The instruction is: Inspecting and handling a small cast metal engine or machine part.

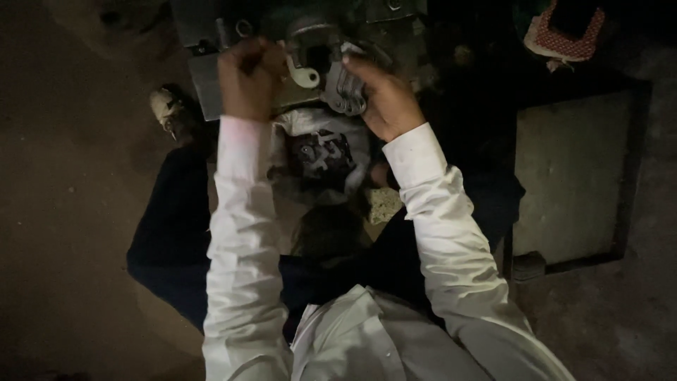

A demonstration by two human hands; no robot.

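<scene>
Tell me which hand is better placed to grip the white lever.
Probably the left hand. It is closed just beside the white lever, at the same height. The right hand already holds the grey metal part, so it seems busy.

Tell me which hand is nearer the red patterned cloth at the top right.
Right. The right hand, gripping a grey metal part, lies left of the red patterned cloth across a dark gap; the left hand is farther left still.

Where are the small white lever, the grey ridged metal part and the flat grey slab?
small white lever (305, 73), head view, on its rounded end.
grey ridged metal part (348, 92), head view, on its ribs.
flat grey slab (571, 176), head view, on its bare face.
</scene>
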